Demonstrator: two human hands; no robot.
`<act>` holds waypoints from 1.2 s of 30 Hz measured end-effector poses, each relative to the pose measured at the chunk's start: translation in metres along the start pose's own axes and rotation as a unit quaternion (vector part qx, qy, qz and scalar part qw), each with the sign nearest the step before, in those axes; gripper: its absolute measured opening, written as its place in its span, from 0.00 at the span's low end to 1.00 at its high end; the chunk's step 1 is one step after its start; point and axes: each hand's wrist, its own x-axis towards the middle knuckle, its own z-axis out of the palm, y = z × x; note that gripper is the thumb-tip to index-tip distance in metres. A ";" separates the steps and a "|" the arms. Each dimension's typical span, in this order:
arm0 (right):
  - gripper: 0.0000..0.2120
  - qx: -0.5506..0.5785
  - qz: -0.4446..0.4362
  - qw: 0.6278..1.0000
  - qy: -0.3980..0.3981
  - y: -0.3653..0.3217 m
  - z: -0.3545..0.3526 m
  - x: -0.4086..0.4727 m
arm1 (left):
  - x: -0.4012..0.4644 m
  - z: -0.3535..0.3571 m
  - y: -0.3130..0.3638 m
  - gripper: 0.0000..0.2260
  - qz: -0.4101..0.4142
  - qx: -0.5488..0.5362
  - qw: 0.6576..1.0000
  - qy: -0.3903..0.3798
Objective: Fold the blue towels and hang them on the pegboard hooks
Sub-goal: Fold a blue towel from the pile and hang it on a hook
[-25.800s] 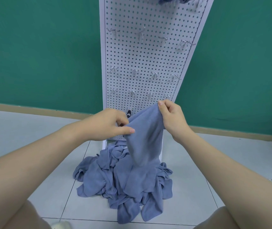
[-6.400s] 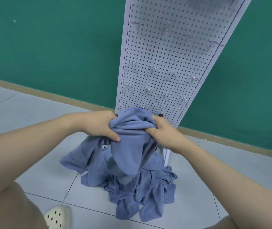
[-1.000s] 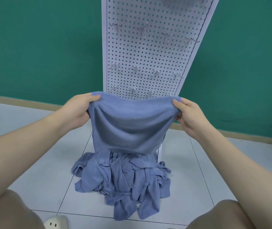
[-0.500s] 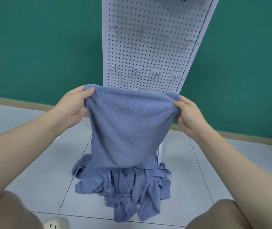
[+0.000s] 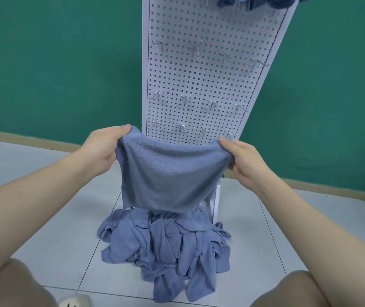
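Left hand: left hand pinches the towel's upper left corner, thumb on top, fingers curled behind; likely to keep that edge taut.
Right hand: right hand pinches the upper right corner likewise; both hands level, well apart.
Held towel: blue towel hangs in the air between the hands, in front of the pegboard foot, above the heap; appears already doubled, lower edge free.
Orientation: long axis runs left to right; top edge sags mid-span; face towards the wearer.
Purpose, judged: spread flat for the next fold.
Hooks: empty hooks just above; hung towels at top.
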 end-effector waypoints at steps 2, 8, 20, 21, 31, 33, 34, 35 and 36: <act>0.11 -0.021 0.015 1.000 0.014 0.001 0.001 0.000 | 0.000 -0.001 0.000 0.09 0.012 0.029 1.000 0.000; 0.14 -0.051 0.032 0.998 0.025 0.003 -0.001 0.000 | 0.003 -0.009 -0.003 0.10 0.022 0.088 0.996 0.008; 0.18 -0.073 0.003 0.997 0.038 -0.003 -0.002 -0.003 | 0.002 -0.007 -0.003 0.12 -0.027 0.035 0.999 -0.031; 0.18 -0.067 -0.009 0.997 0.036 -0.003 -0.002 -0.003 | 0.001 -0.006 -0.003 0.11 -0.030 0.024 0.999 -0.038; 0.28 -0.108 -0.092 0.987 0.076 -0.002 -0.012 0.007 | -0.002 -0.009 -0.002 0.05 0.082 0.038 0.996 0.020; 0.24 -0.115 -0.090 0.985 0.088 -0.001 -0.014 0.007 | -0.001 -0.010 -0.001 0.08 0.113 0.025 0.992 0.050; 0.23 -0.114 -0.083 0.986 0.091 -0.001 -0.015 0.008 | -0.001 -0.010 -0.001 0.09 0.123 0.022 0.991 0.058; 0.21 -0.110 -0.079 0.987 0.088 0.000 -0.015 0.008 | 0.000 -0.009 -0.001 0.10 0.129 0.020 0.989 0.063; 0.19 -0.109 -0.074 0.988 0.087 0.001 -0.015 0.008 | 0.000 -0.009 -0.001 0.10 0.132 0.019 0.989 0.066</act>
